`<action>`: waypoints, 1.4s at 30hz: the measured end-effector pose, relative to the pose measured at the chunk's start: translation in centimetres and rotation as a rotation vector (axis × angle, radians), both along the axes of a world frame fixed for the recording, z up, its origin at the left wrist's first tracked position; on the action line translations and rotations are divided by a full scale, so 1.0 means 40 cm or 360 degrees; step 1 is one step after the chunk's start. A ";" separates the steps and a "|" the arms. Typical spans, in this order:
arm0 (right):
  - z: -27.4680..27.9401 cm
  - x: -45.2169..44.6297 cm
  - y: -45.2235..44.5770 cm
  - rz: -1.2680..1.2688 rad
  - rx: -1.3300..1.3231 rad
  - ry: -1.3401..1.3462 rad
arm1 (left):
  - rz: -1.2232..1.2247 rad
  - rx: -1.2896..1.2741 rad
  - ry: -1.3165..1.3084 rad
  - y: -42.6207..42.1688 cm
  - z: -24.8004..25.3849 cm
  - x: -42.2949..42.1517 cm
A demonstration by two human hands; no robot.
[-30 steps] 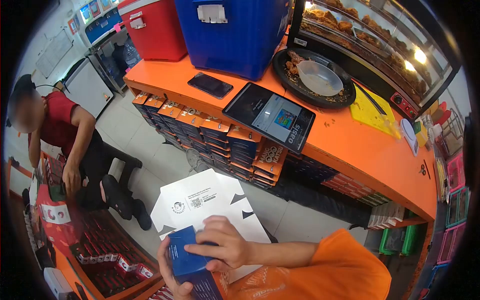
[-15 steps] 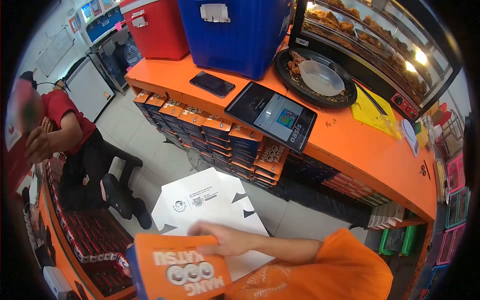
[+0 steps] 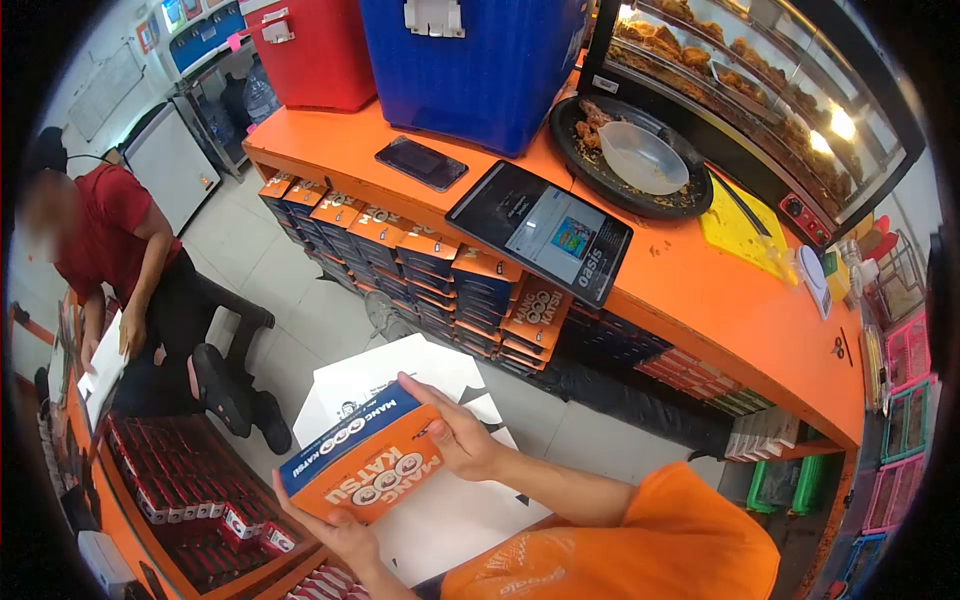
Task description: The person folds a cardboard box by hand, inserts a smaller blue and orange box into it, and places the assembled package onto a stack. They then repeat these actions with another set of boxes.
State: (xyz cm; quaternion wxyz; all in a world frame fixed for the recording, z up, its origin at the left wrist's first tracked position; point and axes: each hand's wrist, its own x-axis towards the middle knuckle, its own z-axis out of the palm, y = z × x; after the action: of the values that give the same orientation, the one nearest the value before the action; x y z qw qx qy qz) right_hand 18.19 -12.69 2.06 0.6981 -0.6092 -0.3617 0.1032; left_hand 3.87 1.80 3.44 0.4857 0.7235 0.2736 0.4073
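Both of my hands grip an orange and blue food box (image 3: 375,470) with "MANG KATSU" lettering, held tilted above my lap. My right hand (image 3: 462,435) clasps its right end, fingers along the far edge and thumb on the orange face. At the lower left corner, my left hand (image 3: 340,535) holds the box with its thumb at the front edge. Underneath lies unfolded white cardboard (image 3: 450,525) with dark printing, partly hidden by the box and my right forearm.
Stacked orange and blue boxes (image 3: 430,250) fill the shelf under the orange counter (image 3: 700,270). On it rest a phone (image 3: 422,163), tablet (image 3: 545,230) and black plate (image 3: 690,205). Red boxes (image 3: 165,470) are at left, near a co-worker in a red shirt (image 3: 125,215) handling white card.
The box has turned and risen, so its blue side now shows; my left hand has come into clearer view. The co-worker has leaned down and now handles white card instead of something red.
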 end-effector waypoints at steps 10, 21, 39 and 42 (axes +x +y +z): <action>-0.095 -0.026 0.030 -0.0097 0.0308 -0.0131 | -0.0139 -0.0192 -0.0143 0.012 0.017 -0.006; -0.072 -0.049 0.033 0.0011 0.0257 0.0291 | -0.0126 -0.0081 -0.0076 0.047 -0.023 -0.012; -0.203 -0.013 -0.460 -0.1109 0.0148 0.1553 | -0.0929 0.0732 0.0930 -0.312 -0.065 0.105; -0.300 0.071 -0.448 -0.1337 0.0077 0.1599 | -0.1185 0.0765 0.1276 -0.341 -0.141 0.104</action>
State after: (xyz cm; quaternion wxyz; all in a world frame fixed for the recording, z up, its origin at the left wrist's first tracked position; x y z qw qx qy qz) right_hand 21.02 -30.63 -9.92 0.7765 -0.5605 0.2749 0.0856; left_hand 8.04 -11.85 -2.20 0.2773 0.9576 0.0637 -0.0449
